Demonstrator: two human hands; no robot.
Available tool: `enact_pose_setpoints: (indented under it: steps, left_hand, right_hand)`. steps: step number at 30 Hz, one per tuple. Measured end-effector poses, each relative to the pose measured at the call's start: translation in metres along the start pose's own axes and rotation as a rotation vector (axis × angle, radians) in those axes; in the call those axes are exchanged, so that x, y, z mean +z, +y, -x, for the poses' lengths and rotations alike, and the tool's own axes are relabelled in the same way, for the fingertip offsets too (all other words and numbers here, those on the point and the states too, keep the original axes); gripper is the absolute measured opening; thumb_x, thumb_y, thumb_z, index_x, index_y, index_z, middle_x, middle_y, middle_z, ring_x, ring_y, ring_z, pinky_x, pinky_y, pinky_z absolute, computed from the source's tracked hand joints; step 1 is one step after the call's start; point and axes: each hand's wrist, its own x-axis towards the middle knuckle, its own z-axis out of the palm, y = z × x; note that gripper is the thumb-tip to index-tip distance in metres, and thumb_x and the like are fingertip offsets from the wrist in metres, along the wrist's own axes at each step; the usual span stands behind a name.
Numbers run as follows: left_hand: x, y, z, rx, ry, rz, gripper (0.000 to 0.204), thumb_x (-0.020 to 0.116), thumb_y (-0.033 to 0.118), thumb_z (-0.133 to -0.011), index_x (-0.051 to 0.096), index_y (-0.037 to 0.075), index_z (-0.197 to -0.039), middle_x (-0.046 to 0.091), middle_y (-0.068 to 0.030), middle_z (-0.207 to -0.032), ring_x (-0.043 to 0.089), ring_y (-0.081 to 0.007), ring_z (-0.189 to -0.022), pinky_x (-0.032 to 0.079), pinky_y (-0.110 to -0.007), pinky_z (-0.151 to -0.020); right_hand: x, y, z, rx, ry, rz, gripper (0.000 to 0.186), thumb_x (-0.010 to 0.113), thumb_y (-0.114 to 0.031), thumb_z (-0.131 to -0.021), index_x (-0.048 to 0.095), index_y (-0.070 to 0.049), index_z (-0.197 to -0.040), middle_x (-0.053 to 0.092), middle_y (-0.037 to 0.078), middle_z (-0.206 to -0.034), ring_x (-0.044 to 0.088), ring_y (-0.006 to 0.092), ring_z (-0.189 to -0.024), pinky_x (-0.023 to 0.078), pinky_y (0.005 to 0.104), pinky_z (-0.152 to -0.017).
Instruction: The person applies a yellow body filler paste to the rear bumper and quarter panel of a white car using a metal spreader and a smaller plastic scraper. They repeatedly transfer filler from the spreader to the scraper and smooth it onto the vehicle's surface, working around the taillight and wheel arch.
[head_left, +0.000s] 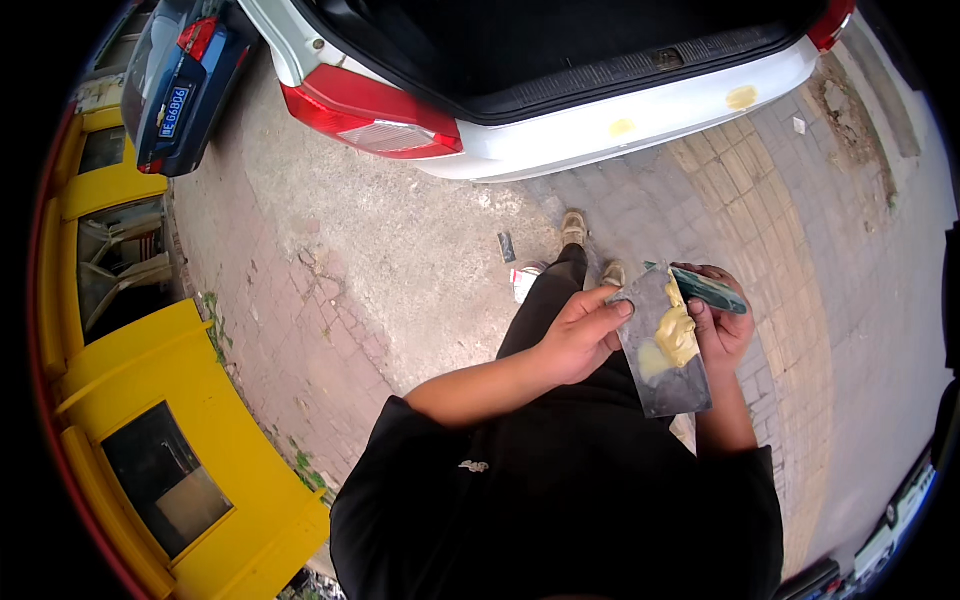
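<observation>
My left hand (pixel 583 338) pinches the edge of a flat grey mixing board (pixel 652 388), its thumb lying on top. A thick lump of yellow putty (pixel 677 337) sits toward the board's right side, with a paler smear beside it. My right hand (pixel 728 338) grips a green-handled spreader (pixel 712 290) at the board's upper right edge. The spreader's working edge is hard to make out against the putty. Ahead stands a white car with its boot open, and its rear bumper (pixel 540 150) carries two yellow putty patches (pixel 622 127).
A white can (pixel 525 283) and a small dark block (pixel 506 247) are on the pavement left of my feet. A red tail light (pixel 370 112) is at the bumper's left end. A blue car (pixel 190 90) and a yellow-walled building (pixel 190 410) stand on the left.
</observation>
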Motion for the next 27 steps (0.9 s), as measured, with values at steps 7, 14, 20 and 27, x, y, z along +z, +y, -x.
enact_pose_setpoints:
  steps: [7,14,20,27]
  left_hand:
    - [0.064,-0.013,0.049,0.089,-0.174,0.035,0.023,0.047,0.012,-0.103,0.057,-0.002,-0.119,0.066,-0.0070,-0.110,0.065,-0.0174,-0.101,0.054,-0.036,-0.087]
    - [0.070,-0.010,0.090,0.175,-0.114,-0.032,0.022,0.050,0.013,-0.102,0.059,-0.002,-0.116,0.065,-0.0032,-0.100,0.062,-0.0103,-0.087,0.051,-0.030,-0.075]
    - [0.068,0.024,0.106,0.025,-0.247,-0.126,0.022,0.049,0.015,-0.103,0.058,-0.002,-0.115,0.065,-0.0034,-0.100,0.062,-0.0114,-0.088,0.051,-0.030,-0.077]
    - [0.005,0.117,0.117,-0.058,-0.387,-0.053,0.026,0.048,0.014,-0.103,0.057,-0.003,-0.120,0.064,-0.0097,-0.115,0.062,-0.0178,-0.106,0.051,-0.036,-0.091]
  right_hand:
    - [0.001,-0.038,0.044,0.305,0.042,0.074,0.037,0.070,-0.003,-0.085,0.060,0.006,-0.120,0.063,0.023,-0.119,0.063,0.0312,-0.109,0.050,0.0404,-0.094]
    - [0.038,-0.073,0.064,-0.272,0.036,0.119,0.028,0.063,-0.001,-0.090,0.059,0.006,-0.117,0.063,0.025,-0.115,0.065,0.0318,-0.105,0.053,0.0434,-0.092]
    - [0.065,-0.092,0.059,0.027,0.010,0.191,0.037,0.071,-0.009,-0.087,0.058,0.006,-0.118,0.060,0.025,-0.119,0.066,0.0342,-0.104,0.053,0.0445,-0.093]
    - [0.157,-0.044,0.035,0.168,0.291,-0.316,0.042,0.048,-0.033,-0.099,0.057,0.002,-0.121,0.061,0.021,-0.120,0.060,0.0317,-0.111,0.052,0.0425,-0.092]
